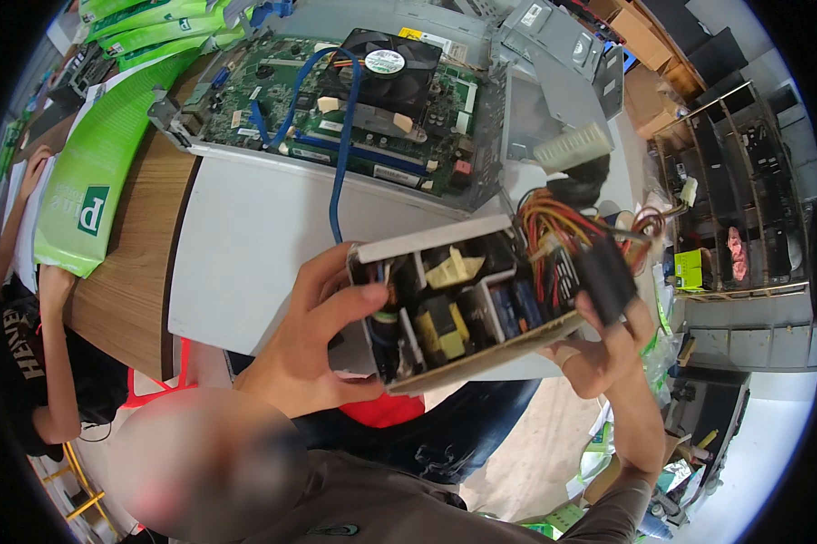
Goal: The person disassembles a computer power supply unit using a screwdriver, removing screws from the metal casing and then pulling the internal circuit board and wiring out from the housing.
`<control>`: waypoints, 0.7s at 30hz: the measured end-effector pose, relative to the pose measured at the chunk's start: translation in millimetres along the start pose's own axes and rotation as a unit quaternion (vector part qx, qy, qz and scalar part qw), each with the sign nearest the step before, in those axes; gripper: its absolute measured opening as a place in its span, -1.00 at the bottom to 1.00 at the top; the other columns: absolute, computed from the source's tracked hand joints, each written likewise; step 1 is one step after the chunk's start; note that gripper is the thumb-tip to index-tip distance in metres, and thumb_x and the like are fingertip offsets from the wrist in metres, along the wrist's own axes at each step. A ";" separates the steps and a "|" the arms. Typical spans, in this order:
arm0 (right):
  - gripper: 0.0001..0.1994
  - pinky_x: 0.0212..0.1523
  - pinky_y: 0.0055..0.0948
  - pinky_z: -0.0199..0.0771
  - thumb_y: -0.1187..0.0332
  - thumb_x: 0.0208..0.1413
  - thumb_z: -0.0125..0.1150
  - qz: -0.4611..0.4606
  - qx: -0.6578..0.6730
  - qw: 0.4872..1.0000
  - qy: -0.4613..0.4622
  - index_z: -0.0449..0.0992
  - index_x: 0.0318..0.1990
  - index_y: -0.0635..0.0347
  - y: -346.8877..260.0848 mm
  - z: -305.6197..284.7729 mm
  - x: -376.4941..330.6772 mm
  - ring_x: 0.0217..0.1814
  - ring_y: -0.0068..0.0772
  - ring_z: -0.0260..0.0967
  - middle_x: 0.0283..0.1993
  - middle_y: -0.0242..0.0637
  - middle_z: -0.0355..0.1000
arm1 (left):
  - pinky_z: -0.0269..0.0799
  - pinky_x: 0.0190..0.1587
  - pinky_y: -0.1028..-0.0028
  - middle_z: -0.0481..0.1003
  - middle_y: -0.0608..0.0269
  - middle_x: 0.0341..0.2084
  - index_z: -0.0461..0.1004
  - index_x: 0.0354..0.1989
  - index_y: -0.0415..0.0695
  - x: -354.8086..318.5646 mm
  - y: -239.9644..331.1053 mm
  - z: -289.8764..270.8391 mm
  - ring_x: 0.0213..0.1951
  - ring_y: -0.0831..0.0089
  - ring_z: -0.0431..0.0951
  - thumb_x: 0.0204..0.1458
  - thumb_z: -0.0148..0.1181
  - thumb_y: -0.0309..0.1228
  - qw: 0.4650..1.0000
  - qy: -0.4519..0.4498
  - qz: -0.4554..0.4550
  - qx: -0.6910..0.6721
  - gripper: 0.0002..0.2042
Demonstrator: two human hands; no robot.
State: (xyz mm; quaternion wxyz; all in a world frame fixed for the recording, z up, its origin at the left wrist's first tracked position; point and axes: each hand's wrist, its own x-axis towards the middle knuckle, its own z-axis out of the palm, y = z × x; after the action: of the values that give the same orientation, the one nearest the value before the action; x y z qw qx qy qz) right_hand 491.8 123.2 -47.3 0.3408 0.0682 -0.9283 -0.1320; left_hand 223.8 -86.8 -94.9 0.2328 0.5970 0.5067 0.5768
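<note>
An opened computer power supply (463, 317) is raised above the front of the white table, tilted so that its inside shows. Within its metal casing sit a yellow-wrapped transformer (442, 330) and other parts. My left hand (309, 340) clasps its left end, thumb over the rim. At the right end, my right hand (603, 349) grips the lower corner, its fingers partly hidden. A black blurred block (606, 279) stands against those fingers; I cannot make out its kind. Red, yellow and orange wires (544, 222) spill out on that side.
Behind lies an open computer case with a green motherboard (272, 86), black fan (386, 77) and blue cable (338, 186). A pale-bristled brush (573, 148) lies right of it. Green packages (87, 186) cover the wooden table (132, 263) at left, where another person's arm (57, 372) rests.
</note>
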 end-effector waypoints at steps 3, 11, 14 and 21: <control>-0.82 -0.02 -0.07 0.60 0.38 -0.35 0.36 0.139 0.096 0.985 -0.028 0.48 -0.49 -0.05 -7.6 -7.6 -5.4 0.17 0.10 0.40 0.08 -0.23 0.53 | 0.31 0.37 0.01 0.03 -0.11 0.38 0.28 0.35 0.14 0.4 -3.1 1.2 0.38 -0.22 0.24 -0.34 0.70 -0.50 1.000 -0.006 0.018 0.017 -0.03; -0.70 0.01 -0.15 0.54 0.44 -0.31 0.46 0.009 0.005 1.000 -0.010 0.45 -0.44 -0.17 2.0 -5.6 -2.9 0.16 -0.03 0.38 0.14 -0.18 0.52 | 0.29 0.35 0.04 0.02 -0.15 0.37 0.12 0.50 0.10 -2.0 5.6 -2.3 0.36 -0.23 0.25 -0.45 0.74 -0.46 0.996 -0.016 -0.024 0.090 0.19; -0.70 0.07 -0.16 0.49 0.42 -0.25 0.49 0.023 -0.032 0.998 -0.047 0.43 -0.43 -0.17 -2.0 -5.9 1.8 0.17 -0.08 0.37 0.16 -0.16 0.51 | 0.31 0.33 0.05 0.04 -0.16 0.37 0.05 0.54 0.08 -0.9 7.8 -3.5 0.34 -0.20 0.27 -0.54 0.71 -0.53 0.991 -0.019 -0.026 0.130 0.29; -0.76 0.13 -0.10 0.45 0.39 -0.18 0.45 0.022 -0.001 0.999 -0.029 0.49 -0.36 -0.13 4.7 -3.9 5.0 0.18 -0.05 0.39 0.15 -0.16 0.51 | 0.36 0.27 0.09 0.08 -0.24 0.36 -0.02 0.56 0.05 2.3 7.4 -2.5 0.30 -0.17 0.31 -0.48 0.71 -0.49 0.988 -0.017 0.006 0.154 0.30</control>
State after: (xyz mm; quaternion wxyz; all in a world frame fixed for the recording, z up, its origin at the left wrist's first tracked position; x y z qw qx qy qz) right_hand 490.4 125.9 -39.9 0.3171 0.0433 -0.9389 -0.1269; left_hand 223.5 -88.3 -86.9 0.1435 0.6383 0.5816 0.4834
